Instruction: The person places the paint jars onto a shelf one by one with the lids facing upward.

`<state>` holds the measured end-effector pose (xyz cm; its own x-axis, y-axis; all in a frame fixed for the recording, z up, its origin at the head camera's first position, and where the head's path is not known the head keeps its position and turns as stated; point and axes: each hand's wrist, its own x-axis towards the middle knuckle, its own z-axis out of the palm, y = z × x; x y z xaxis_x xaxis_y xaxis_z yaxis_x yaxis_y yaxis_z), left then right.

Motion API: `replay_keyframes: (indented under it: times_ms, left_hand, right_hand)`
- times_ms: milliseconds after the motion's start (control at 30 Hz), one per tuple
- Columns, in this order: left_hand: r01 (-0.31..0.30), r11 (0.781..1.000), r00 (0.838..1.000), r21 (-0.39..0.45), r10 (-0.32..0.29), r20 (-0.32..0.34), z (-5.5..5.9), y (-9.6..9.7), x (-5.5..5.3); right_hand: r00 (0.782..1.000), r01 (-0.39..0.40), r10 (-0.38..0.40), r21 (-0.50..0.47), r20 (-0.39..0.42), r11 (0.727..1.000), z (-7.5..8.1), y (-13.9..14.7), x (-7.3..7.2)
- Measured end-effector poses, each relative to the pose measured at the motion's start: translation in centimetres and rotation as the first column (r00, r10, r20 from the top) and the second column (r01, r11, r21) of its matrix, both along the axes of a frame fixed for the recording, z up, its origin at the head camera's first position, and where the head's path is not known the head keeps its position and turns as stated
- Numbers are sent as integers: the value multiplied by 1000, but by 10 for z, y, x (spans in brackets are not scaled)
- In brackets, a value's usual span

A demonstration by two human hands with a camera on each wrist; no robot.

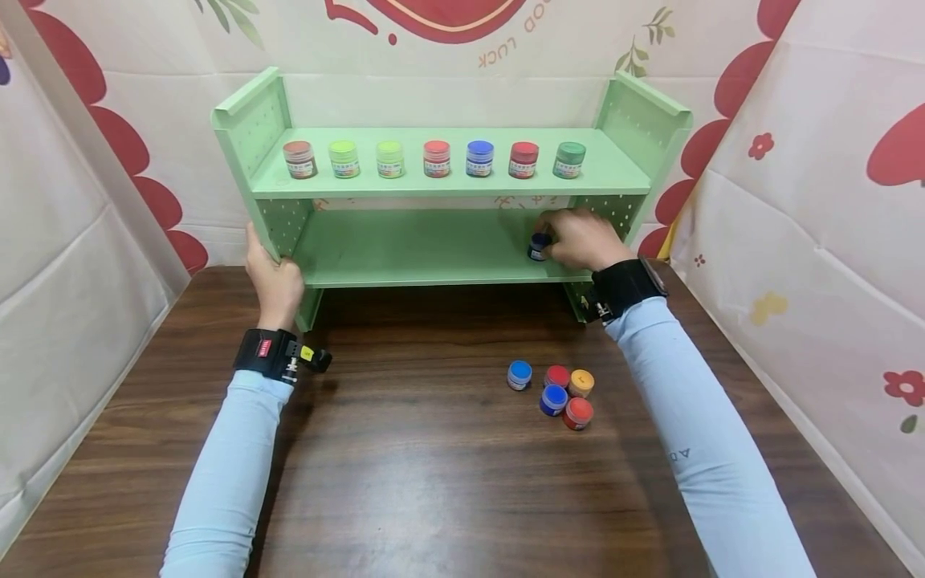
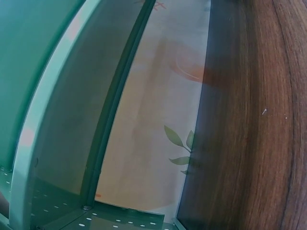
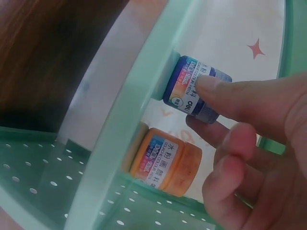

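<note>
My right hand (image 1: 585, 238) pinches a small dark blue paint jar (image 3: 189, 88) between thumb and fingers, its base right at the lower shelf near the right end. Beside it on that shelf stands an orange paint jar (image 3: 165, 163), which the hand hides in the head view. With my left hand (image 1: 275, 281) I grip the left side panel of the green two-tier shelf (image 1: 405, 245); its fingers are partly hidden behind the panel. Along the upper tier stands a row of several paint jars, from a brownish-red jar (image 1: 299, 159) to a dark green jar (image 1: 569, 160).
On the brown wooden table (image 1: 405, 466), a blue-lidded jar (image 1: 519, 375) stands a little apart from several others, among them a yellow-orange jar (image 1: 581, 383) and a red jar (image 1: 578, 413). A printed cloth (image 1: 448, 100) hangs behind the shelf and along both sides.
</note>
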<state>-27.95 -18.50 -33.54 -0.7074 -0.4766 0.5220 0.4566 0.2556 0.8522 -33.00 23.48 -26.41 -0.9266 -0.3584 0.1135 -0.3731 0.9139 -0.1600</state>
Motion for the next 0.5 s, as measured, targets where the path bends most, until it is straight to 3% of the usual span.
replay_keyframes:
  times_ms: [333, 500]
  left_hand:
    - [16, 1000, 1000, -3, -16, -21, 2, 0, 1]
    - [16, 1000, 1000, -6, -16, -21, 1, -1, 1]
  right_hand:
    - [1000, 6, -6, -2, 0, 1000, 1, -1, -1]
    - [999, -10, 10, -1, -39, 1000, 4, -2, 4]
